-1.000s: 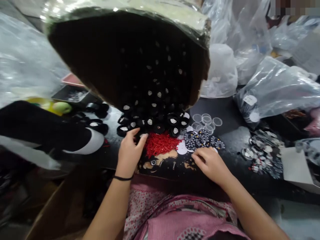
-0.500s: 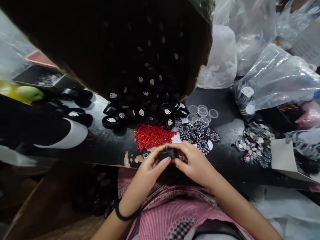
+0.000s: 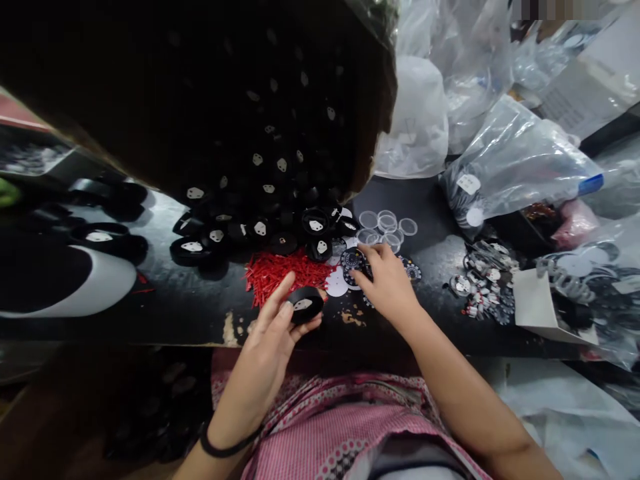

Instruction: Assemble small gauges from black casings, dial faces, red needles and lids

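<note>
In my left hand (image 3: 274, 327) is a round black case (image 3: 306, 304), tilted, with a pale insert showing inside it; the fingers and thumb grip its rim. My right hand (image 3: 389, 283) is over a pile of black dials with white markings, its thumb and fingertips closed around the edge of one dial (image 3: 352, 261) at the pile's left side. Part of the pile is hidden under this hand. White discs (image 3: 337, 283) lie beside the dials. A heap of thin red pieces (image 3: 280, 270) lies just beyond the left hand.
A large dark container (image 3: 210, 100) spills several black cases (image 3: 193, 248) onto the black table (image 3: 175, 313). Clear rings (image 3: 408, 227) sit behind the dials. At right are loose small parts (image 3: 487, 283), an open white box (image 3: 537, 303) and plastic bags (image 3: 530, 160). A white-rimmed container (image 3: 113, 287) stands left.
Both hands were together around the black case. My right hand has let go and moved right onto the dials; my left hand keeps the case, now tipped to show its inside. The view has shifted right.
</note>
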{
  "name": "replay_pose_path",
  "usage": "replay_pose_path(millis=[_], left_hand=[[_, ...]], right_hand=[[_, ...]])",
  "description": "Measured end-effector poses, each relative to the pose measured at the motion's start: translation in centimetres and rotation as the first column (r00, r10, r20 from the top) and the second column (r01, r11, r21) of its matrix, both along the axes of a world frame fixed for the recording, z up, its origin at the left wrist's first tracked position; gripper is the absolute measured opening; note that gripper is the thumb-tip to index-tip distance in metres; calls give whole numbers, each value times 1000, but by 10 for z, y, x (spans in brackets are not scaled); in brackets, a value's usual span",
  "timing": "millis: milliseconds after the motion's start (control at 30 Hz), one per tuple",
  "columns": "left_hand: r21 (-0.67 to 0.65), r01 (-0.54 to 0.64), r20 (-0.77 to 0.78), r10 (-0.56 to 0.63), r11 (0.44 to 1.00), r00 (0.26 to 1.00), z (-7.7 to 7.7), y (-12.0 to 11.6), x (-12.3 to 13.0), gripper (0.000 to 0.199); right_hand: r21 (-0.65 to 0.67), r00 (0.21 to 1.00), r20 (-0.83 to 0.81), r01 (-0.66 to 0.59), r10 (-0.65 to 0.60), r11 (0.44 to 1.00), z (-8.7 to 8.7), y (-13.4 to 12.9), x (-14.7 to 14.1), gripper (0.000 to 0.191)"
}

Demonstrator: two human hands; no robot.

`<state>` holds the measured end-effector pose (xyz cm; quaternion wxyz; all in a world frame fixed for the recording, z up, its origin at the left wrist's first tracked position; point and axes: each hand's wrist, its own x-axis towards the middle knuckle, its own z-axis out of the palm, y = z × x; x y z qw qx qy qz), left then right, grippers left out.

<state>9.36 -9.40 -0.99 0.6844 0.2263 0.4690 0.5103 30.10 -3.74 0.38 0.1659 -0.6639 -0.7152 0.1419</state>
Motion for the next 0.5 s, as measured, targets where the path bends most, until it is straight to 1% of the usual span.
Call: replay_pose_path(millis=[33,67,100,167,233,300,367,433,500], left_hand=[[-5,8,29,-7,1000,1000,0,0,3,46],[-13,11,49,-10,1000,999,0,0,6,40],[-22,12,66,-10,1000,998,-1,0,8,35],[-31,12,92,-9,999,996,-2,2,8,28],[-36,-1,103,4,999,995,-3,4,7,29],[-49,-26,105,31,998,994,-3,6,6,32],[-62,-49,102,55,997,993,-3,8,6,34],[-53,-68,100,73,996,992,-3,9,8,35],[-13,-78,107,79,997,991,-3,9,11,34]], right_hand=[[-11,998,60,1,-1,1000,-2,7,-1,46],[-14,995,100,5,-4,1000,-4,12,-2,46],[-8,993,119,11,-10,1000,-5,16,-3,44],[34,994,107,21,-25,999,-7,19,-3,40],[81,999,25,42,-44,996,-8,17,-1,34],[90,991,-120,64,-53,994,-9,14,3,24],[52,965,-257,75,-59,996,-8,11,9,14],[-18,934,-354,50,-53,999,-7,8,16,16],[-65,909,-414,14,-39,998,-4,5,23,19]])
